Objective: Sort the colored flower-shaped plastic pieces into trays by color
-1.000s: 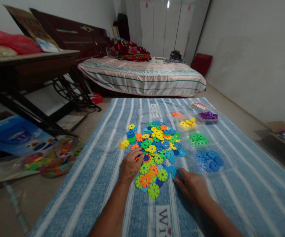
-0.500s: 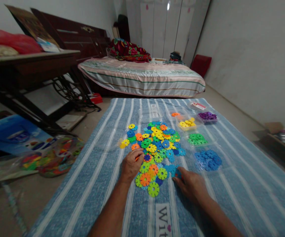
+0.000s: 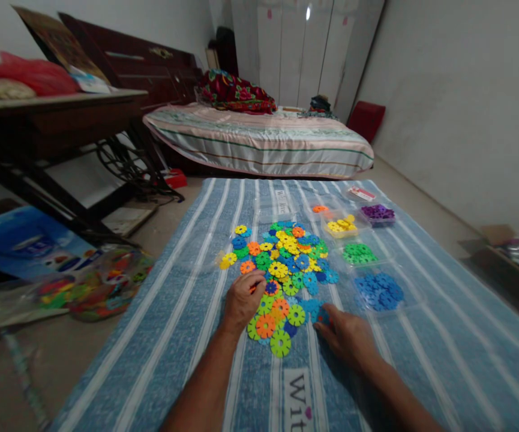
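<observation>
A loose pile of notched plastic discs point(image 3: 278, 269) in green, yellow, orange and blue lies on the striped cloth. At the pile's left edge, my left hand point(image 3: 242, 300) has its fingers curled round an orange disc point(image 3: 252, 288), of which only a sliver shows. My right hand point(image 3: 347, 335) pinches blue discs point(image 3: 321, 314) at the pile's right side; a bit of red or orange shows by its fingers. Close to me lie a lime green disc point(image 3: 280, 343) and an orange disc point(image 3: 265, 326), flat on the cloth.
Clear tubs on the right hold blue discs point(image 3: 380, 291), green discs point(image 3: 359, 253), yellow discs point(image 3: 341, 225) and purple discs point(image 3: 378, 212). Farther back, another tub holds orange discs point(image 3: 319, 209). A bed point(image 3: 259, 141) stands beyond the table, a sewing machine table point(image 3: 56, 99) at left.
My left hand has shifted very slightly up and right at the pile's edge, fingers still curled. The right hand stays in nearly the same spot.
</observation>
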The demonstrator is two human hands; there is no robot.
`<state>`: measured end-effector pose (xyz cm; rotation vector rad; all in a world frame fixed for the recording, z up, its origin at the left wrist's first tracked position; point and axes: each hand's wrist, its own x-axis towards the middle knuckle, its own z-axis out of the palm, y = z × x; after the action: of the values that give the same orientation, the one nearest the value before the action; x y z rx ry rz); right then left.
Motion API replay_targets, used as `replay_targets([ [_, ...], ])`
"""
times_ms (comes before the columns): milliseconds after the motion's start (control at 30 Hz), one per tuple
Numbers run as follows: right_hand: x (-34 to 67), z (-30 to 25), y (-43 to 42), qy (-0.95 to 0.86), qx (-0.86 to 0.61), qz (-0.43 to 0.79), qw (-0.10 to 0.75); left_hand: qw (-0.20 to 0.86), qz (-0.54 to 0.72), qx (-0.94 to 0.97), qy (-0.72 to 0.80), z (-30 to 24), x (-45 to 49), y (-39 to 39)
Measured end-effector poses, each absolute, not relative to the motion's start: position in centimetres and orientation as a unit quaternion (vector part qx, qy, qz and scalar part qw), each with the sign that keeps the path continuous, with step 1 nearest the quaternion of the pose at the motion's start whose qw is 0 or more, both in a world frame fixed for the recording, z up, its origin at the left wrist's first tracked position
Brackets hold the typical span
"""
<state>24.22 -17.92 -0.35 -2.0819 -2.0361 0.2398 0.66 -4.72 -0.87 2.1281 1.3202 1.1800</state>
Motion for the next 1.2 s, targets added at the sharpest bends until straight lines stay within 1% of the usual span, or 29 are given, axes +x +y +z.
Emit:
replay_targets([
  [333,25.1,-1.6,-18.0,-0.654,-0.71,0.133,0.225,0.177,0.426,0.757,0.462,-1.0,0.8,-4.7],
  [633,25.1,-1.4,-17.4,-0.615,-0.728,0.138,0.271,0.181,0.428,0.756,0.46,-1.2,0.8,-4.7],
  [833,25.1,-1.2,-17.0,-0.598,-0.713,0.135,0.34,0.173,0.431,0.76,0.455,-0.8,0.9,-4.9],
  [933,25.1,-1.0,-17.2,-0.591,-0.701,0.155,0.369,0.159,0.429,0.766,0.451,-0.8,0.9,-4.9],
  [1067,25.2,-0.6,-17.6,-0.584,-0.687,0.202,0.384,0.126,0.424,0.776,0.451,-0.8,1.0,-5.0],
  [1200,25.3,-0.3,-18.1,-0.583,-0.686,0.232,0.367,0.083,0.406,0.793,0.447,-0.4,1.3,-5.4],
])
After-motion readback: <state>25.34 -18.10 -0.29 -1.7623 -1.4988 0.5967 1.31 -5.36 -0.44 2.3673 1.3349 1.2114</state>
